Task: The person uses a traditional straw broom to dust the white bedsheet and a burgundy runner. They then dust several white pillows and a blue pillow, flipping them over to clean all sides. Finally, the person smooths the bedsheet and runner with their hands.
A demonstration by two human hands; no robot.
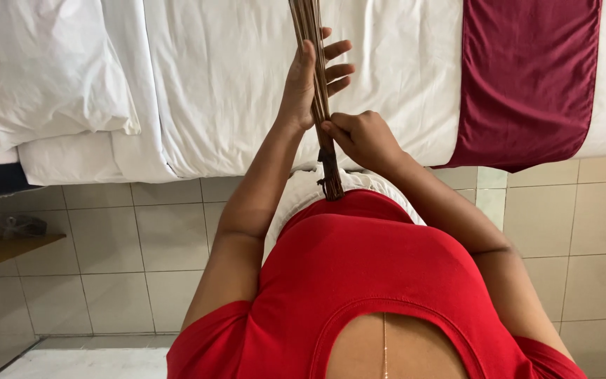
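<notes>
While the white bed (pixel 233 105) with its maroon runner (pixel 527 77) filled the view above the tiled floor (pixel 120 253), a stick broom (pixel 315 63) ran lengthwise away from the body. The left hand (pixel 310 81), farther up, lay against its shaft with fingers loosely spread; the right hand (pixel 362 137) pinched it just above the bound end, nearest the body.

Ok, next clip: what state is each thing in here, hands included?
Bundle of thin brown broom sticks: held upright over the bed, bound end near the body.
Left hand: grip loose round the sticks, fingers spread.
Right hand: grip shut near the binding.
White bed sheet: spread, lightly creased.
Dark red cloth runner: draped across the bed.
White pillow: lying flat.
</notes>
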